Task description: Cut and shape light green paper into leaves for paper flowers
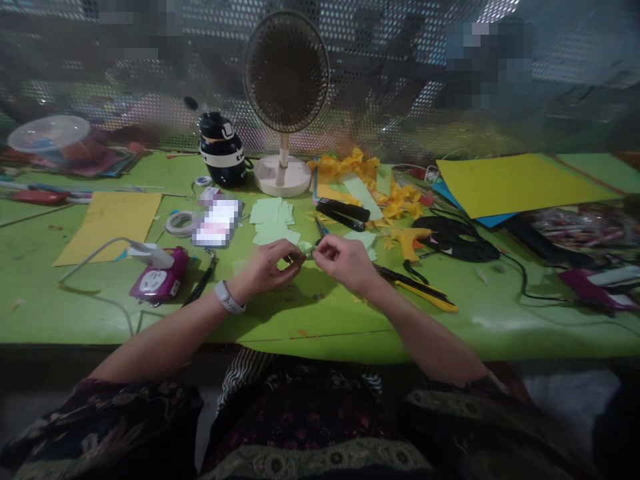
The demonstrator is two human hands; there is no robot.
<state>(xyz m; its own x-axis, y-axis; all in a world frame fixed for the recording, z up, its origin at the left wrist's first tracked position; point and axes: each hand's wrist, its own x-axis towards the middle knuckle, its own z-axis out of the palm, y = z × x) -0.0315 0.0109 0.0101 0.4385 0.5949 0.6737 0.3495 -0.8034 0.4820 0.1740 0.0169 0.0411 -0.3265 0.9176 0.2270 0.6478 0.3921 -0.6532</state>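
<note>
In the head view, two hands are close together over the green bench (280,320). The left hand (274,268), with a pale band (229,298) on its wrist, pinches one side of a small green bit (307,250). The right hand (344,261) pinches the other side with its fingertips. The green bit sits between the two hands, and it is too small and blurry to tell its shape. Just behind the hands are light green papers (273,215) and a black stapler (343,213). A phone (217,223) lies by a roll of tape (181,224). To the right are a yellow glue gun (410,241) and a yellow and black cutter (425,293). A fan (287,72) stands at the back.
</note>
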